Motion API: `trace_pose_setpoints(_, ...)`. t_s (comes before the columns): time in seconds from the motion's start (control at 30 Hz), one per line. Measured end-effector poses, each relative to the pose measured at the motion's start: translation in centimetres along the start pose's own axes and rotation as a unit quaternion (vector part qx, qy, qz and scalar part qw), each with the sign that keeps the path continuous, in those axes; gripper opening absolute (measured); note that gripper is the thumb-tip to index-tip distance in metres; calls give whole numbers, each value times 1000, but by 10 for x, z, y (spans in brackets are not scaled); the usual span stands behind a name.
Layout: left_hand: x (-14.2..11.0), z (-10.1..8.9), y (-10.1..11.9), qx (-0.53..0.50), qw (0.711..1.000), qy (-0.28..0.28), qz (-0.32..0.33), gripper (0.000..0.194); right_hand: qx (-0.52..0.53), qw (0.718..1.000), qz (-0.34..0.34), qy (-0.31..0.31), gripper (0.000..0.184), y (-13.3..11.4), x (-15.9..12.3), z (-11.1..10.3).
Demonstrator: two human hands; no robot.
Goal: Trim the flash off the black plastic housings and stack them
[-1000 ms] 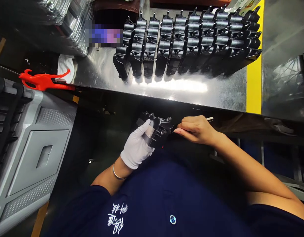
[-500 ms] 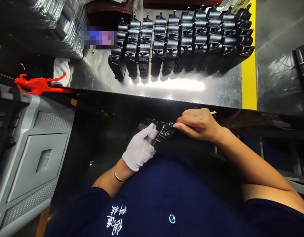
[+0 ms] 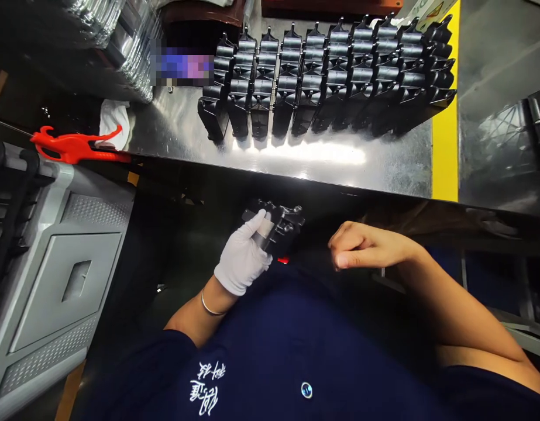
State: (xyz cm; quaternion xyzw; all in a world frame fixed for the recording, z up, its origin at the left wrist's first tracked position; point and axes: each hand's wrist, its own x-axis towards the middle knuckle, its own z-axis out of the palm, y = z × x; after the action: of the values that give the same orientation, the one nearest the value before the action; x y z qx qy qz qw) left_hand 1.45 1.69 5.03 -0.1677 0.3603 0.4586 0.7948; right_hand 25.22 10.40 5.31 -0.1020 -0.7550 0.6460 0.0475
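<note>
My left hand (image 3: 242, 257), in a white glove, is closed around a black molded plastic part (image 3: 285, 227) with a light grey patch on its side. The part is held in front of my body, below the bench edge, its knobby end towards the right. A small red spot (image 3: 282, 260) shows just under it; what it belongs to I cannot tell. My bare right hand (image 3: 361, 245) is to the right of the part, apart from it. Its fingers are curled in with the thumb pressed against them, and whatever they may hold is hidden.
Rows of similar black parts (image 3: 291, 88) stand on the metal bench (image 3: 173, 134). At the left are plastic-wrapped stacks (image 3: 133, 52), a white cloth (image 3: 114, 120), a red plastic tool (image 3: 72, 146) and a grey plastic crate (image 3: 72, 280). Yellow tape (image 3: 445, 158) crosses the bench at right.
My right hand has drawn away from the part's end, down and to the right; the pale stick end behind it no longer shows. The part has turned slightly in my left hand.
</note>
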Motion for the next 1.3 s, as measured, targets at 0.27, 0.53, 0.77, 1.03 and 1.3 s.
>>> trace_pose_setpoints(0.27, 2, -3, 9, 69, 996, 33, 48, 32, 73, 918, 113, 372, 57, 7, 33, 38)
trace_pose_setpoints(0.53, 3, 2, 3, -49, 998, 0, 40, 40, 147, 866, 135, 459, 49, 14, 51, 58)
trace_pose_setpoints(0.77, 5, 0, -1, -62, 997, -9, 46, 41, 119, 852, 86, 503, 37, 6, 59, 76)
trace_pose_setpoints(1.03, 3, 3, -9, -65, 998, 10, 20, 44, 116, 813, 68, 566, 35, 5, 72, 90)
trace_pose_setpoints(1.3, 2, 3, -13, -120, 992, -25, -29, 40, 173, 750, 28, 638, 26, 24, 73, 99)
